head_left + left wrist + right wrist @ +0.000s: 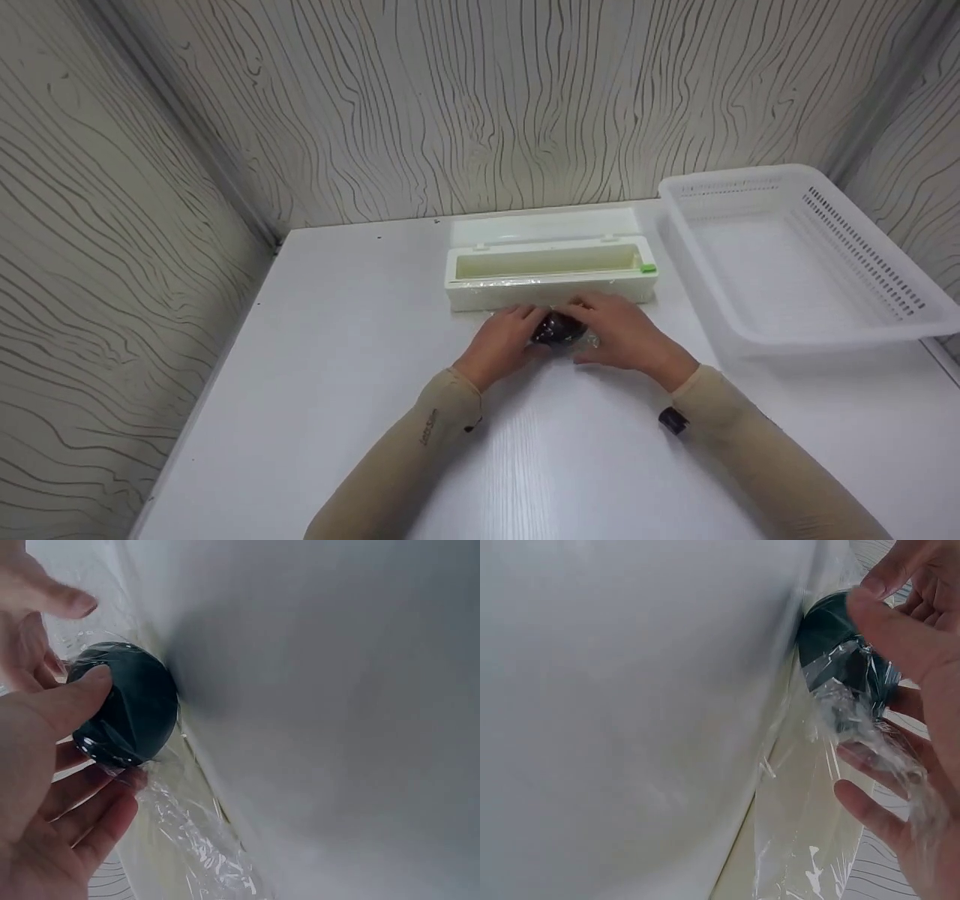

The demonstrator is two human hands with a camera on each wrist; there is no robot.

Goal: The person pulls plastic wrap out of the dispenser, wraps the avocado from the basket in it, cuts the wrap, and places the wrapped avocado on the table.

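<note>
A smooth, dark, rounded thing (pixel 559 328) lies partly covered in clear plastic wrap (pixel 840 701); its exact kind is unclear. My left hand (pixel 504 341) holds it, thumb (pixel 90 694) on one face and fingers (pixel 112 829) at its underside. On the other side, my right hand (pixel 619 334) is spread around the thing, its fingertips touching the wrap. The right thumb (pixel 71 601) stands apart from the dark surface in the left wrist view. Loose wrap trails across the right fingers (pixel 870 810). Just behind both hands sits a white wrap dispenser box (pixel 551 292), lid (pixel 544 225) folded back.
A green slide cutter (pixel 648 268) sits at the dispenser's right end. To the right stands a white perforated basket (pixel 739 319). Patterned wall panels (pixel 480 112) enclose the white table (pixel 337 337) at the back and sides.
</note>
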